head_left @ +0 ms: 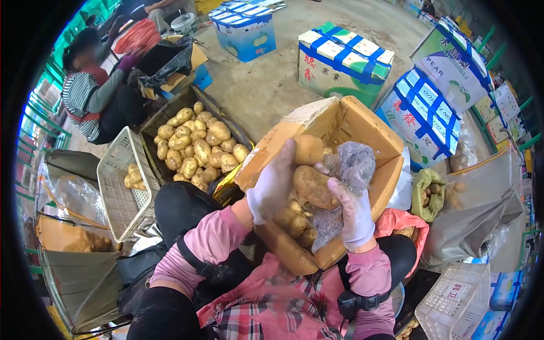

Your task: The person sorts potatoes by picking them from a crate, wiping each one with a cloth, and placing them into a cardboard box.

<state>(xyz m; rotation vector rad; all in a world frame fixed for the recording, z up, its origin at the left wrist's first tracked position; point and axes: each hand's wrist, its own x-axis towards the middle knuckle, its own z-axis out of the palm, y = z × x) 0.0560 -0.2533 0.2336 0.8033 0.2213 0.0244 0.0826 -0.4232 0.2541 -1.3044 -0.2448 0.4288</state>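
Observation:
Both my hands wear pale, dirt-marked gloves and are over an open cardboard box [391, 136] in front of me. My left hand [273, 184] is curled against a brownish potato [308, 150] at the box's left side; it is slightly blurred. With thumb and fingers, my right hand [354, 215] holds a large, rough potato [314, 188] near the box's middle. Crumpled clear plastic wrap [356, 164] lies beside that hand, with more plastic wrap [327, 226] below it. Smaller potatoes [296, 224] lie deeper in the box, partly hidden by my hands.
A dark crate [150, 127] full of potatoes stands left of the box, beside a white plastic basket [122, 209]. Taped fruit cartons [343, 59] stand ahead and right. A green sack [429, 195] and red bag [399, 221] sit at right. Another person [93, 93] sits at upper left.

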